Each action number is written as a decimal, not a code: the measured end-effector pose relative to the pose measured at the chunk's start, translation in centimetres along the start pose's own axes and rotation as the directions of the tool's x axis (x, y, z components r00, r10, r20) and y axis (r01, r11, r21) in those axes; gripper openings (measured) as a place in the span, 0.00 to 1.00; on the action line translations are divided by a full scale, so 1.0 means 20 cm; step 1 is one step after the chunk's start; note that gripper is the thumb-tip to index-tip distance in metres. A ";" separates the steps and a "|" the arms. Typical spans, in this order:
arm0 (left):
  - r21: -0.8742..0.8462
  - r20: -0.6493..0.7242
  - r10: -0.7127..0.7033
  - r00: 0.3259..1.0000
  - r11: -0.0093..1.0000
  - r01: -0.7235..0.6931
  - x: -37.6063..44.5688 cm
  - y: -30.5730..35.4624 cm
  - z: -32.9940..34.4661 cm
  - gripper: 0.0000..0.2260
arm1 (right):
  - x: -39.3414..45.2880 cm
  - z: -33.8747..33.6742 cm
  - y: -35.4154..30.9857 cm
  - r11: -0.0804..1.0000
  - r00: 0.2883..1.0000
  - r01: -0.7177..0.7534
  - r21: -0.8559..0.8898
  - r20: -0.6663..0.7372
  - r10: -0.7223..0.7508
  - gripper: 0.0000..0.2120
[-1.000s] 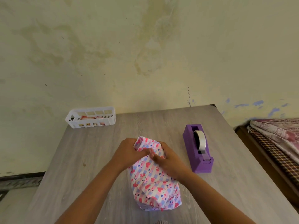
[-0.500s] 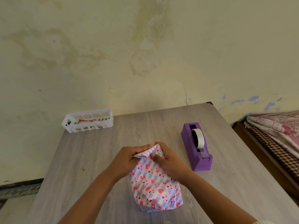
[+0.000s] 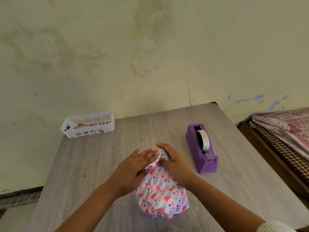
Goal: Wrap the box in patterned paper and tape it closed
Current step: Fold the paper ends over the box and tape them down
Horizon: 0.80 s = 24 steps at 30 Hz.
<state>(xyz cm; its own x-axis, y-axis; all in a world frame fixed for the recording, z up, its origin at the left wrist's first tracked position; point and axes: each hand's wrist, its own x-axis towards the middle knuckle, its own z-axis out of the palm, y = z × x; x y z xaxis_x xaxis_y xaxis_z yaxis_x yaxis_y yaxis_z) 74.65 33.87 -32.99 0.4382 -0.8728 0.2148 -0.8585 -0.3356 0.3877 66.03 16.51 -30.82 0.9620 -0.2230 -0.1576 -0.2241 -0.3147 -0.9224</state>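
The box lies on the grey wooden table, fully covered in heart-patterned pink, white and blue paper; the box itself is hidden. My left hand lies flat with straight fingers on the paper's far left end, pressing the fold down. My right hand curls over the far right end, fingers and thumb pinching a raised flap of paper. A purple tape dispenser with a white roll stands just right of my right hand.
A white slotted plastic basket with colourful items inside stands at the table's back left, by the stained wall. A bed with patterned blankets sits beyond the table's right edge.
The upright paper flap at the far end has been folded down. My left hand went from pinching the paper to lying flat on it; my right hand stays on the flap.
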 end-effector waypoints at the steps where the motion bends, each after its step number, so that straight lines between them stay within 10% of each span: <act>1: 0.017 0.010 0.000 1.000 1.000 0.000 0.00 0.00 0.00 0.22 | 0.00 0.00 0.01 0.998 1.000 -0.012 0.067 -0.005 0.012 0.18; 11: 0.249 0.062 0.117 0.991 0.960 -0.129 -0.05 0.06 0.00 0.24 | -0.04 -0.01 0.01 0.956 1.000 -0.007 0.294 0.005 0.006 0.17; 24: 0.098 -0.072 0.298 0.952 0.952 -0.290 -0.12 0.11 0.02 0.23 | 0.00 0.01 0.03 0.952 0.999 -0.014 0.306 -0.030 0.024 0.13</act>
<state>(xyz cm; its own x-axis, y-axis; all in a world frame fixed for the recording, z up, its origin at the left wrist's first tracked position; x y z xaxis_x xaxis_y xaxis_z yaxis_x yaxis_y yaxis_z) 71.67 35.12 -32.96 0.1807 -0.9054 0.3842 -0.9706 -0.1010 0.2185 65.92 16.43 -31.38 0.9512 -0.2579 -0.1696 -0.1792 -0.0143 -0.9837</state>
